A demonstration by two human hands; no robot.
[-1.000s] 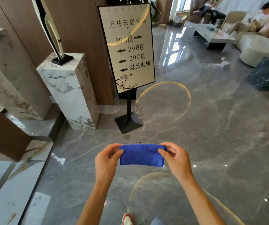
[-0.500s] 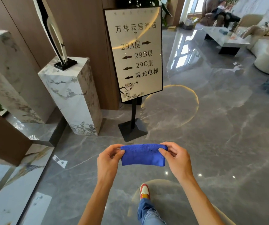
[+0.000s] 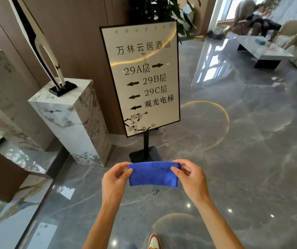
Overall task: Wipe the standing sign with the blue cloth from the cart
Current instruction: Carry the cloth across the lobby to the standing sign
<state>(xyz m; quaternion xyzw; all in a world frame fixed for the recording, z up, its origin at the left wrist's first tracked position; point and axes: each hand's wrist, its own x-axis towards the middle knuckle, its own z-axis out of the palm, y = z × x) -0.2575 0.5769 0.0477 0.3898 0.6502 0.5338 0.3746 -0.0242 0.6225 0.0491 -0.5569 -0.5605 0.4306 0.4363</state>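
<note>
Polished grey marble flooring (image 3: pixel 251 177) ran across a hotel lobby, with wood-panelled walls behind and a white veined marble plinth (image 3: pixel 68 121) just left of the tall black-framed standing sign with a cream glossy face and black lettering (image 3: pixel 144 78). That sign stood upright on a slim black pole (image 3: pixel 146 144) and a flat black base, directly ahead of the person and still apart from the hands. The folded blue microfibre cloth (image 3: pixel 153 175) was held in front of the base, stretched flat between both hands: the left hand (image 3: pixel 115 178) pinched its left end between thumb and fingers, and the right hand (image 3: pixel 189 177) pinched the right end likewise. Such a cloth looked soft, light and limp, so it would probably wipe better bunched into one palm than held by the edges. The sign's face seemed smooth and hard, likely glass or acrylic, though the glare made that hard to confirm; a top-heavy panel on a thin pole could rock under pressure, so steadying the frame edge with the free hand seemed wise. Wiping had not yet begun.
</note>
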